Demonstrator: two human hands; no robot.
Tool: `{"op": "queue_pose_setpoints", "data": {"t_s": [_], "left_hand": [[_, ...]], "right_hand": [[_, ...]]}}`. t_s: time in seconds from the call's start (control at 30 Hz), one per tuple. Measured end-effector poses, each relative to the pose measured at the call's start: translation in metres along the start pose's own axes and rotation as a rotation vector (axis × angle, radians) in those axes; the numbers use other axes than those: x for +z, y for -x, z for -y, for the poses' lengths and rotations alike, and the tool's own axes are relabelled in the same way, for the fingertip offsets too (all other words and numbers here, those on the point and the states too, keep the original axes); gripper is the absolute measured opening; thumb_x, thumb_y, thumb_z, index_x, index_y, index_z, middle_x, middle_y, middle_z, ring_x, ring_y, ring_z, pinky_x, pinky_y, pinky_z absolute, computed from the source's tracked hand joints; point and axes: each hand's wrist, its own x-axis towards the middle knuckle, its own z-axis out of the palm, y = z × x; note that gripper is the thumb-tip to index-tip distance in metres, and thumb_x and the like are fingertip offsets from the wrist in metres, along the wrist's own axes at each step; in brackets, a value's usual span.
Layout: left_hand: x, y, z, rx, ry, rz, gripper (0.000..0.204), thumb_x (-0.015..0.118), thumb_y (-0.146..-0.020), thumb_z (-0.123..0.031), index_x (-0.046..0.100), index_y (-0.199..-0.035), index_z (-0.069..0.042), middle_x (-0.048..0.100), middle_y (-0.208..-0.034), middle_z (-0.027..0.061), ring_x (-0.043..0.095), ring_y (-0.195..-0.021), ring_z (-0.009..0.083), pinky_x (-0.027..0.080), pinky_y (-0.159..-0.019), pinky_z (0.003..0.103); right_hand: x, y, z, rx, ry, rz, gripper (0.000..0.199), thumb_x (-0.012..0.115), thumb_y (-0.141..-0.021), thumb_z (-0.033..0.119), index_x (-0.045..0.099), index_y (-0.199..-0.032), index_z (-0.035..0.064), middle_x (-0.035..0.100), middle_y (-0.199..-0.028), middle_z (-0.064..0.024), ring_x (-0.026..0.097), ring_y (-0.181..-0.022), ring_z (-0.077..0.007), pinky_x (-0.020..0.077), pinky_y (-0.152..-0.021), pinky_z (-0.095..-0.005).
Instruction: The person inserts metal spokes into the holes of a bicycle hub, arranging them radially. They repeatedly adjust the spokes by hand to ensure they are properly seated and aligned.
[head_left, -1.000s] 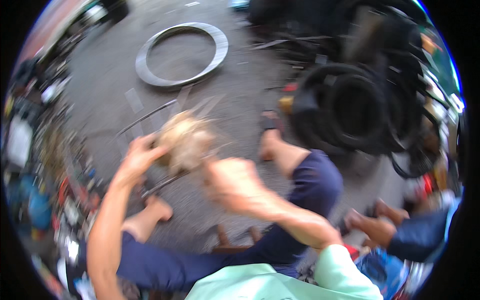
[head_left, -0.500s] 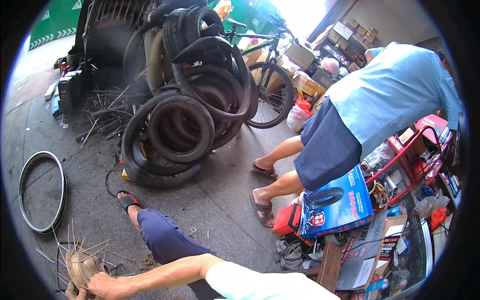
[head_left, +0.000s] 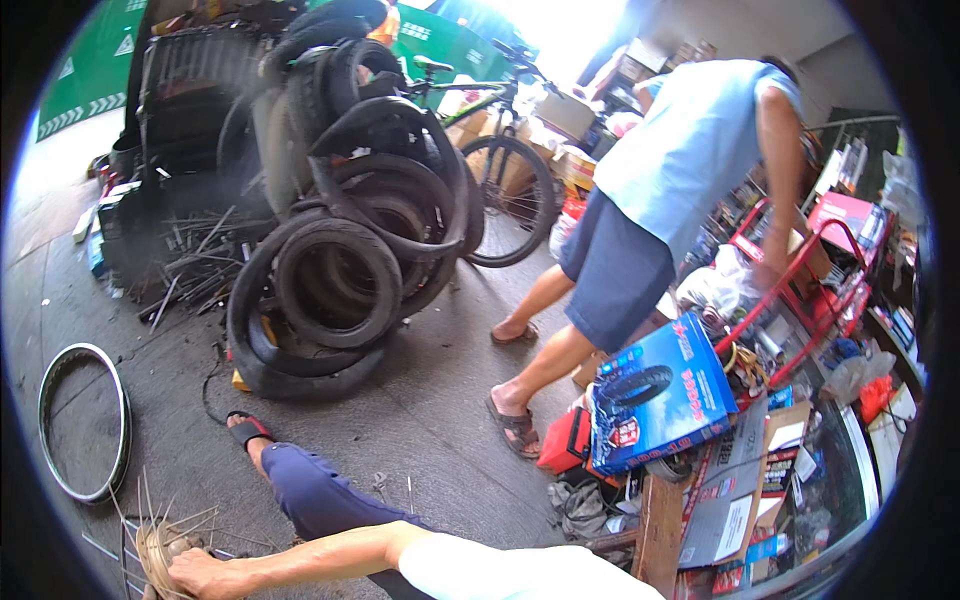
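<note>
Fingers of the left hand wrap the spoked wheel hub low on the concrete floor, a bare metal rim lying just above them, stacked tyres farther off, right hand unseen.

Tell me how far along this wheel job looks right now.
Done: the bare rim lies by itself on the concrete floor, with nothing laced into it. In hand: the right hand grips the spoked hub at the lower left, apart from the rim. Left: the spokes fan out loose and none reaches the rim, so hub and rim are not joined.
</note>
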Motion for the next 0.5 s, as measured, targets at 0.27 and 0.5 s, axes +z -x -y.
{"op": "queue_pose_setpoints", "data": {"t_s": [0.27,0.5], "left_hand": [[0.001,0.006,-0.015,-0.082,-0.048,-0.028,0.054,0.072,-0.093,-0.018,0.054,-0.140,0.003,0.064,-0.124,0.0099,0.062,-0.104,0.0199,0.051,-0.085,0.033],[0.008,0.009,-0.028,-0.102,-0.041,-0.033,0.056,0.072,-0.093,-0.016,0.052,-0.142,0.002,0.063,-0.127,0.0097,0.063,-0.105,0.0200,0.052,-0.085,0.032]], "right_hand": [[-0.044,0.021,0.009,0.210,-0.253,-0.100,0.028,0.077,-0.067,0.037,0.072,-0.076,0.0113,0.068,-0.068,-0.0133,0.069,-0.070,-0.0315,0.0509,-0.060,-0.0448],[-0.066,0.035,0.001,0.241,-0.250,-0.091,0.026,0.076,-0.068,0.036,0.073,-0.077,0.0119,0.069,-0.070,-0.0124,0.069,-0.071,-0.0308,0.0513,-0.062,-0.0446]]}}
